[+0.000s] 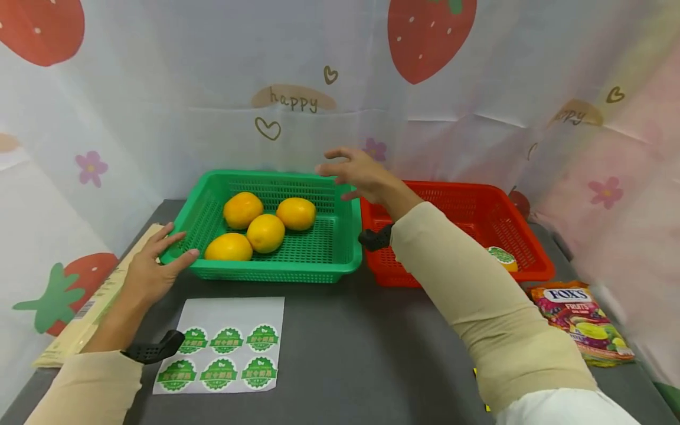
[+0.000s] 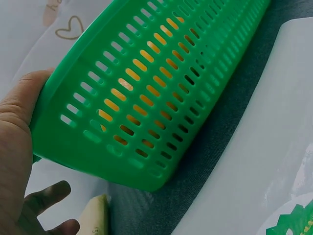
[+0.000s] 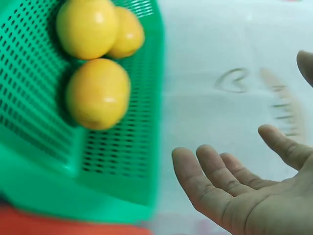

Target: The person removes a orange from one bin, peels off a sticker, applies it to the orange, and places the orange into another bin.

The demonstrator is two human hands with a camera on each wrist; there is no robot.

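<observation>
A green basket (image 1: pixel 340 260) holds several yellow-orange fruits (image 1: pixel 265 232) on the dark table. My left hand (image 1: pixel 154 268) rests against the basket's near left corner (image 2: pixel 58 88) with straight fingers. My right hand (image 1: pixel 357 172) hovers above the basket's far right rim, fingers spread and empty; in the right wrist view its fingers (image 3: pixel 215 181) are relaxed beside the green basket (image 3: pixel 122 181) and fruits (image 3: pixel 98 93). A red basket (image 1: pixel 526 260) stands to the right, with a labelled fruit (image 1: pixel 502 258) inside.
A white sheet of green round stickers (image 1: pixel 223 354) lies in front of the green basket. A candy bag (image 1: pixel 581 321) sits at the right, a flat yellowish packet (image 1: pixel 90 307) at the left. A strawberry-print curtain surrounds the table.
</observation>
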